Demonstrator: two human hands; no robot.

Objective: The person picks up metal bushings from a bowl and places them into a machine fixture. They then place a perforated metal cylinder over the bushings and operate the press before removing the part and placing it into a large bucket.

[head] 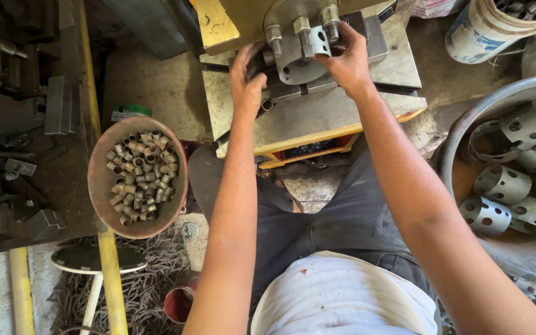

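1. Steel press table point(317, 118): the left hand point(247, 77) is pressed against the die fixture point(299, 59) at its far edge, grip unclear.
2. The right hand point(347, 59) grasps the fixture's right side.
3. A bowl of small sleeves point(138, 177) sits well left.

Bright daylight falls from twelve o'clock; nine o'clock sits in deep shadow, edges bend slightly, focus stays sharp.

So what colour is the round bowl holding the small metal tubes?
Reddish-brown bowl, dusty inside; seen in the head view.
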